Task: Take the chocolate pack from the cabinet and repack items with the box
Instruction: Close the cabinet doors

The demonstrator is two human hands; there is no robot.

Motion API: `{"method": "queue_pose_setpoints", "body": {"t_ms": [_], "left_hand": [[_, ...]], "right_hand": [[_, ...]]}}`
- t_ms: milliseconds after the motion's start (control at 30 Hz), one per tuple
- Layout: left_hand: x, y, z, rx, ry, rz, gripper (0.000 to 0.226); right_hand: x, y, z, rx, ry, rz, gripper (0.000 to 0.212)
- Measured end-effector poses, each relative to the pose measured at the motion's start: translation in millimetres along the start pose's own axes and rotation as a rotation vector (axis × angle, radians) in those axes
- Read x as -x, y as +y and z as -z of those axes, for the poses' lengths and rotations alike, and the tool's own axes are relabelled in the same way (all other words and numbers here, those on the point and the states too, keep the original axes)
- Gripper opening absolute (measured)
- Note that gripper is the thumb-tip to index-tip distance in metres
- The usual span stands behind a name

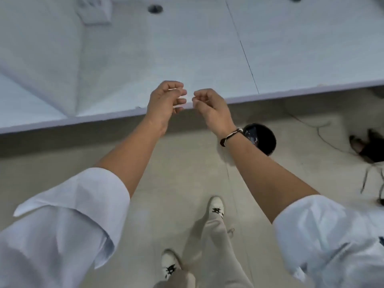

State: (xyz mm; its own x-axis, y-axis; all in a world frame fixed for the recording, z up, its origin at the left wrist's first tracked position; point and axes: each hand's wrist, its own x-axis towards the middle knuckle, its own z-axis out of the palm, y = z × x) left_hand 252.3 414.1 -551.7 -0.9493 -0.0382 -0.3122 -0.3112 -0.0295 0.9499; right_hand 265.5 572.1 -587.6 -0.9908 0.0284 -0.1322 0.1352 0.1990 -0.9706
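Observation:
My left hand (166,100) and my right hand (209,107) are raised side by side in front of the near edge of a white table (187,59). Their fingertips almost touch. The fingers of both hands are curled in, and I see nothing held in either. A dark cord bracelet (230,136) circles my right wrist. Neither a chocolate pack nor a cabinet is in view. A blurred white boxy object (93,11) lies on the table at the far left; I cannot tell what it is.
The table has a dark round cable hole (155,8) near its far side. Below its edge a black round bin (264,138) stands on the pale floor. Cables (320,129) and dark shoes (365,144) are at the right. My own white shoes (216,208) are below.

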Motion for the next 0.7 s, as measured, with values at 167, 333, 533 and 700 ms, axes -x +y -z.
{"method": "queue_pose_setpoints", "body": {"t_ms": [167,333,533,700], "left_hand": [[89,139,109,0.005,0.080,-0.215,0.012],[166,262,182,0.025,0.149,-0.444,0.013],[223,376,219,0.043,0.204,-0.653,0.012],[236,442,197,-0.015,0.193,-0.811,0.011]], "right_hand": [[46,-186,-67,-0.039,-0.061,0.247,0.032],[94,-337,-104,-0.057,-0.076,0.463,0.031],[124,-463,-112,-0.039,-0.030,0.688,0.023],[134,-530,-84,0.050,0.114,0.919,0.022]]}}
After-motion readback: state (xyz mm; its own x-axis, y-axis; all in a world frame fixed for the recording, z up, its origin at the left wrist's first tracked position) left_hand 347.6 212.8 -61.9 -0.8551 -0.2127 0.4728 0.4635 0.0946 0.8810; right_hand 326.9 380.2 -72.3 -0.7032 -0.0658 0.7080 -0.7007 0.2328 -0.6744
